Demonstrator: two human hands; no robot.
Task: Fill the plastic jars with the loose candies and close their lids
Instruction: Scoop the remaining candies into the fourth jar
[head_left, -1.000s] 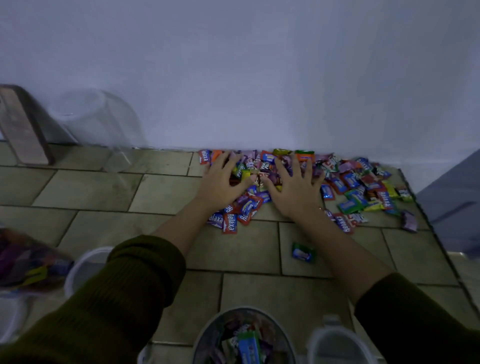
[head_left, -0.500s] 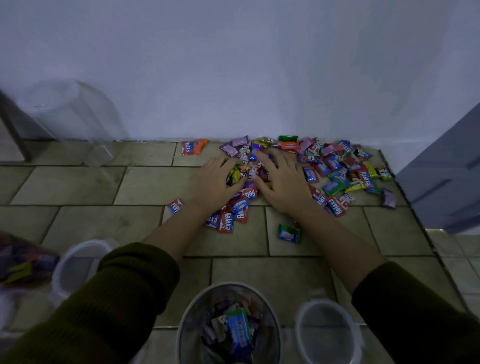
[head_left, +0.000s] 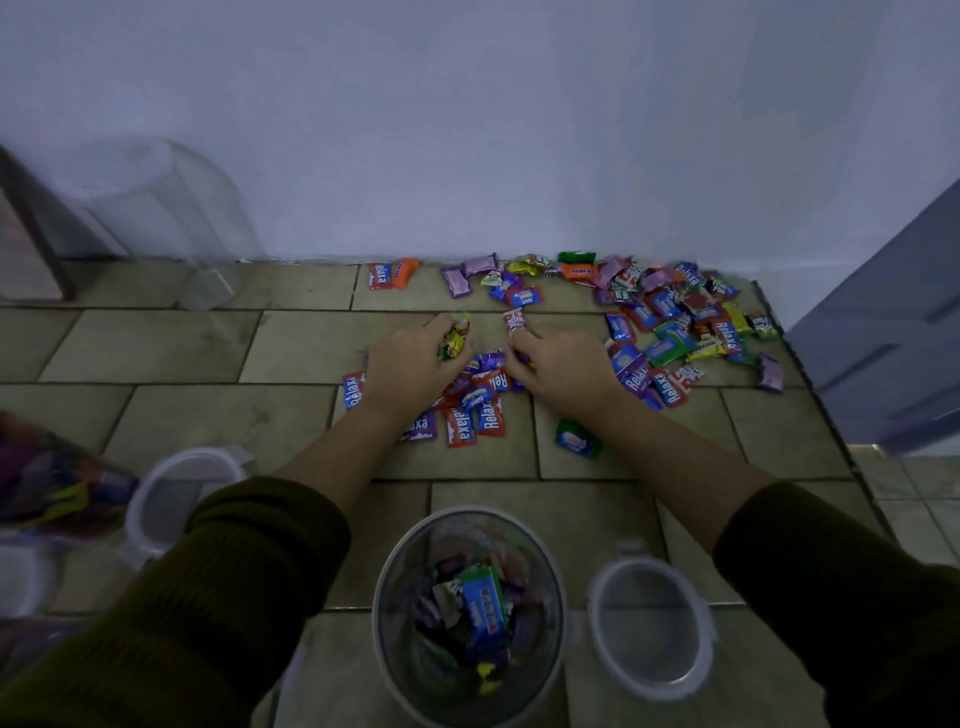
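Your left hand (head_left: 410, 364) was flat and spread a second ago. Now its grip is curled round a clump of candies (head_left: 488, 415), with a yellow-green candy (head_left: 454, 338) poking out by the thumb. Your right hand (head_left: 563, 366) has curled in the same way, its grip closed over wrappers with a red-and-white candy (head_left: 515, 322) at the fingertips. Both hands have drawn back from the wall (head_left: 467, 130) toward the middle of the floor (head_left: 156, 353), leaving bare tile between them and the heap (head_left: 670, 322) strewn along the far edge into its right corner. The jar (head_left: 467, 512) stands open at the near edge, partly filled. A lid (head_left: 649, 629) lies just right of it and a second lid (head_left: 182, 499) to its left.
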